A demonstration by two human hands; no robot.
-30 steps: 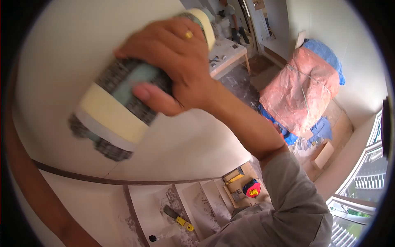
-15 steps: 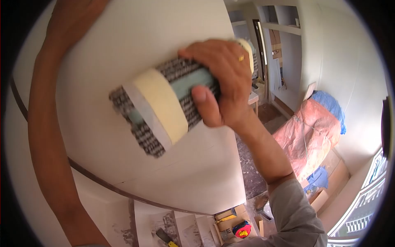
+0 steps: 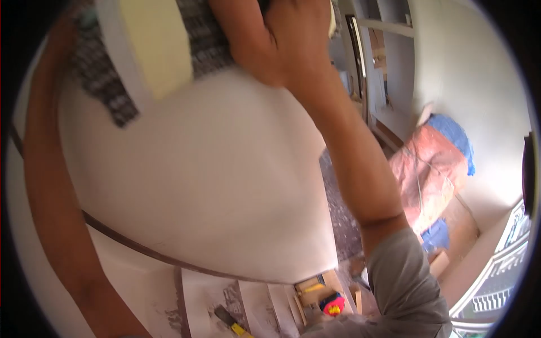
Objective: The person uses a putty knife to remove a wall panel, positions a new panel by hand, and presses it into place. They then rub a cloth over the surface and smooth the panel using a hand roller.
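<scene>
At the top of the view, my right hand (image 3: 284, 39) is wrapped round a long block (image 3: 160, 53) bound in a dark, woven-looking patterned sheet. A pale cream band circles it near its left end, with a light grey strip beside the band. The block is held against or close over a large off-white panel (image 3: 208, 169), and its upper part runs out of view. My left arm (image 3: 53, 186) reaches up along the panel's left side. The fingers of my left hand are hidden beyond the block's left end, at the blurred view edge.
Below the panel's dark lower edge (image 3: 146, 252) are pale, scuffed steps, with a yellow-handled scraper (image 3: 232, 322) lying there. A red and yellow tape measure (image 3: 333, 305) rests on a wooden board. To the right stands a bulky pile under a pink sheet (image 3: 425, 169) and blue plastic (image 3: 453, 135). A window (image 3: 496, 281) is lower right.
My right hand has pushed the block upward and to the left over the panel, partly out of view. My left arm has shifted slightly left, and its hand has dropped behind the block's end.
</scene>
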